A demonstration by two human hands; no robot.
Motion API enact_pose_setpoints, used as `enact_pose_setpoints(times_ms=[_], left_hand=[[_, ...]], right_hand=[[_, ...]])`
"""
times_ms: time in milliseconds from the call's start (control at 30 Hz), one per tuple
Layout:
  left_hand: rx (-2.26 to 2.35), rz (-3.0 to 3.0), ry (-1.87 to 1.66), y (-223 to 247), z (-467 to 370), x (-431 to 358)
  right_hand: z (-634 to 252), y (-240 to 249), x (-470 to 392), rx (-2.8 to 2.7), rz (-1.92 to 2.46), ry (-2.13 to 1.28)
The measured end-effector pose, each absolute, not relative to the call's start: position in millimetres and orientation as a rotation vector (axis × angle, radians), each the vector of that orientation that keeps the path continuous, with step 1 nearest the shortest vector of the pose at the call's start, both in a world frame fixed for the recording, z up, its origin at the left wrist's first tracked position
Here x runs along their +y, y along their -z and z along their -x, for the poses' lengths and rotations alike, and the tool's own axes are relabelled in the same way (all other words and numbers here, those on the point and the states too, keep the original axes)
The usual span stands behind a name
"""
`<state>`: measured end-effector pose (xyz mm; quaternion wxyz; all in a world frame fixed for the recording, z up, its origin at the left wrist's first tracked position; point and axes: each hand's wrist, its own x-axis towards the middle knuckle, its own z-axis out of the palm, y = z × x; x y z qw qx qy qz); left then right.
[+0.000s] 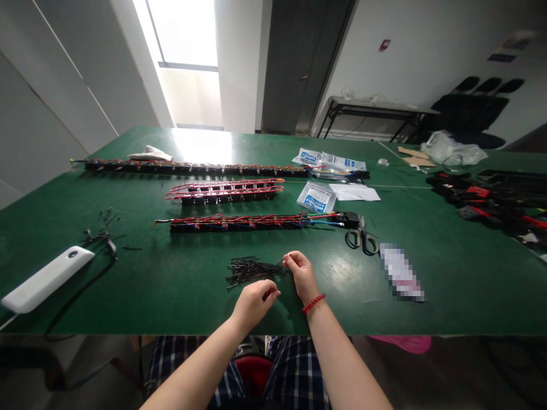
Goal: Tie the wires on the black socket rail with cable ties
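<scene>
A pile of thin black cable ties [252, 269] lies on the green table, just in front of me. Beside its right end, my right hand [300, 272] is closed in a pinch at the tip of a dark tie. My left hand [256, 302] is just below the pile, its fingers curled together; whatever they hold, if anything, is too small to make out. Beyond the pile lies a black strip with red wires [239, 222], with a shorter wired strip [228, 192] and a long one [205, 167] behind it.
Black-handled scissors [363, 238] and a blurred paper [401, 272] lie to the right. A white device [49, 278] and scattered black scraps [102, 234] are on the left. Plastic packets [316, 197] lie behind. The green table's [179, 319] front edge runs below my hands.
</scene>
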<state>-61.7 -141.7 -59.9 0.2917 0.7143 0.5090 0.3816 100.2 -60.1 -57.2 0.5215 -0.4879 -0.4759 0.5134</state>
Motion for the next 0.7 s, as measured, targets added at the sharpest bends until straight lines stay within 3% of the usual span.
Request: enact_pose_setpoints(times_ms=[700], left_hand=[[1.423, -1.924, -1.0, 80.5, 47.1, -138.2]], right_hand=[[-108.8, 66.5, -56.4, -1.234, 1.193, -1.174]])
